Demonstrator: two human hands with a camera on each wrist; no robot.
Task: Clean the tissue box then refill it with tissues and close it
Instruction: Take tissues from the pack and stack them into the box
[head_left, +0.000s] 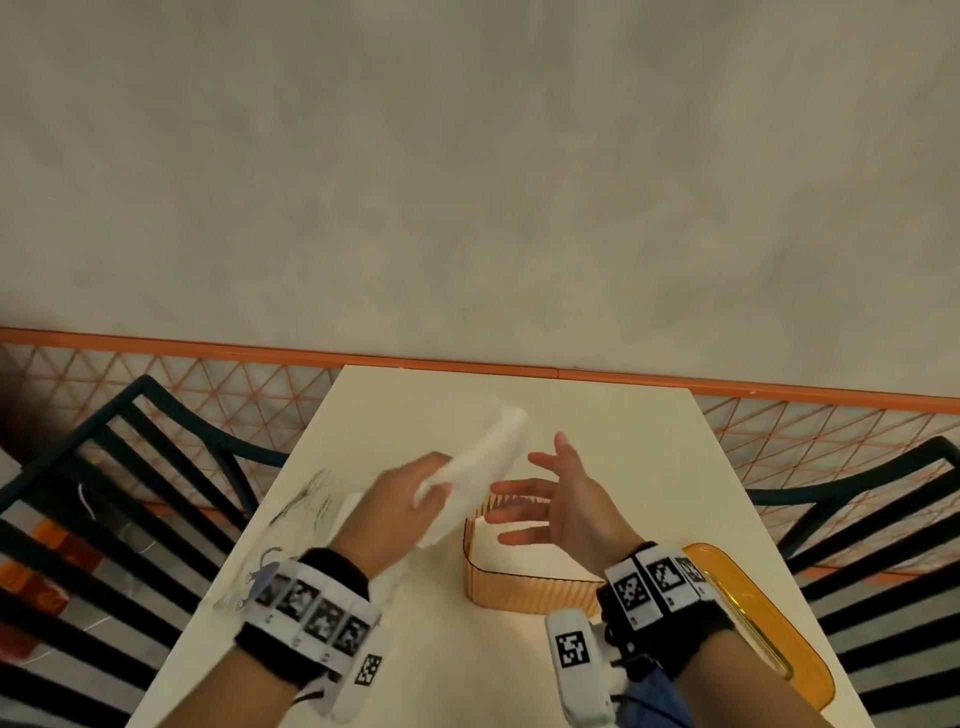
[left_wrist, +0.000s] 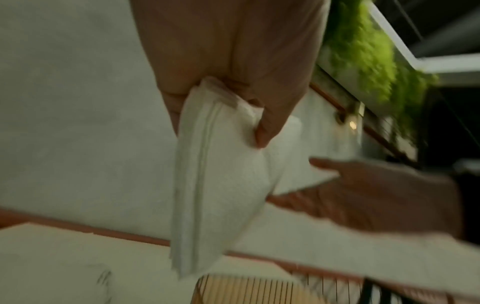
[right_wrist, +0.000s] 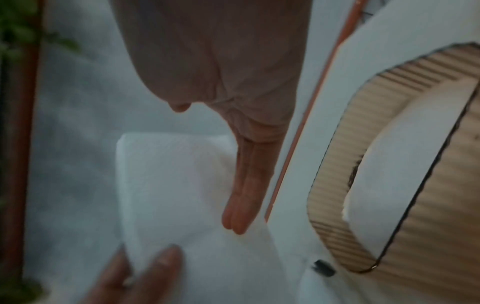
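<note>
An amber ribbed tissue box (head_left: 524, 590) stands open on the cream table (head_left: 623, 447), with white tissues (head_left: 524, 553) showing inside. My left hand (head_left: 402, 506) grips a folded stack of white tissues (head_left: 480, 467) and holds it in the air just left of the box. In the left wrist view that tissue stack (left_wrist: 221, 185) hangs from my curled fingers. My right hand (head_left: 550, 504) hovers over the box with straight, spread fingers, a short way from the stack. In the right wrist view the straight fingers (right_wrist: 244, 197) lie beside the stack (right_wrist: 176, 185) and the box (right_wrist: 415, 185).
The amber lid (head_left: 748, 623) lies flat on the table to the right of the box. Clear plastic wrapping (head_left: 296, 525) lies at the table's left edge. Dark slatted chairs (head_left: 119, 493) flank the table on both sides, with a wall behind.
</note>
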